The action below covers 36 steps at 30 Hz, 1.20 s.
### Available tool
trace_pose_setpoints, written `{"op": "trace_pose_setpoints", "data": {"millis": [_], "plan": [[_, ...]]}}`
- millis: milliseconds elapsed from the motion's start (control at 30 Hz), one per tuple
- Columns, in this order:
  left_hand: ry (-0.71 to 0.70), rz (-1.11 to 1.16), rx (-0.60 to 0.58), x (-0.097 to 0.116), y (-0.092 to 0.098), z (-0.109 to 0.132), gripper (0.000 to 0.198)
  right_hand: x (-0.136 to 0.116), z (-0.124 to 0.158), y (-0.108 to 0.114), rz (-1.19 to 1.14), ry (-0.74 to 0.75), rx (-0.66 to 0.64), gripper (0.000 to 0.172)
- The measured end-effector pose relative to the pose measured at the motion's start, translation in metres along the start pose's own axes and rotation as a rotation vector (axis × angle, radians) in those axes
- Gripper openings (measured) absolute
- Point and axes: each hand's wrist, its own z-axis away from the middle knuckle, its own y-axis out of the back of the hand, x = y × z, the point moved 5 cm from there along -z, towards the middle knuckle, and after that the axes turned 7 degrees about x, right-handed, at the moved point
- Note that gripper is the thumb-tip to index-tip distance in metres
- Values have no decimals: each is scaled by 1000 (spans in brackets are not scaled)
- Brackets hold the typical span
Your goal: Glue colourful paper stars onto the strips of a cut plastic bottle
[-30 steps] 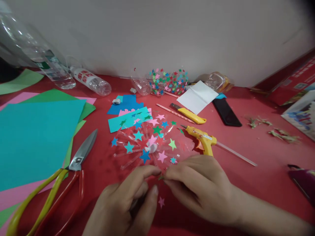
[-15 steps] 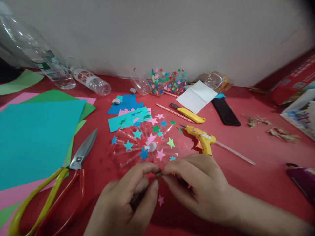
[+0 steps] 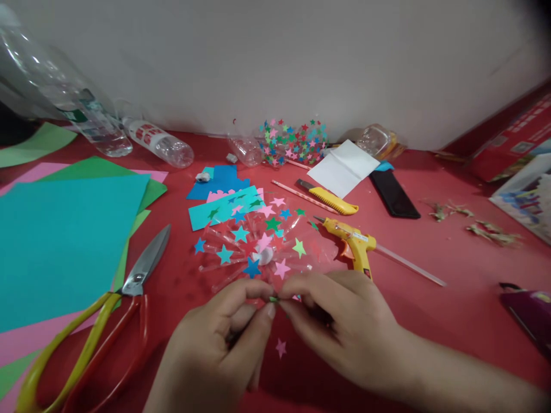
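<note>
At the far left lies a teal paper sheet [image 3: 64,246], with red-and-yellow scissors [image 3: 107,310] at its lower edge. Nearer the middle, the left hand [image 3: 215,350] pinches thumb and forefinger on a small green scrap [image 3: 272,299], held between both hands' fingertips just in front of the star-covered clear plastic piece [image 3: 258,246]. A loose pink star [image 3: 281,347] lies below. The right hand [image 3: 344,327] pinches the same scrap, and the yellow glue gun [image 3: 353,244] lies just beyond it.

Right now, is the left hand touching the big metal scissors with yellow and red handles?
Apart. The head view shows red table between the scissors and the left hand, which pinches a green scrap.
</note>
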Motion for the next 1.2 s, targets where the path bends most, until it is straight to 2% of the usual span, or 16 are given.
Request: {"op": "trace_pose_setpoints", "data": {"millis": [367, 533, 667, 833, 1033, 1200], "plan": [[37, 31, 21, -1, 0, 2, 24, 1, -1, 0, -12, -20, -5, 9], [79, 81, 9, -1, -2, 1, 31, 0, 0, 1, -36, -10, 16, 11], [126, 82, 62, 0, 1, -1, 30, 3, 0, 3, -45, -18, 26, 13], [36, 41, 163, 4, 7, -9, 26, 4, -2, 10, -39, 29, 91, 13], [-52, 15, 136, 10, 3, -18, 22, 2, -6, 13, 52, 49, 106, 12], [-122, 44, 168, 14, -1, -12, 19, 9, 2, 5, 82, 17, 158, 13]]}}
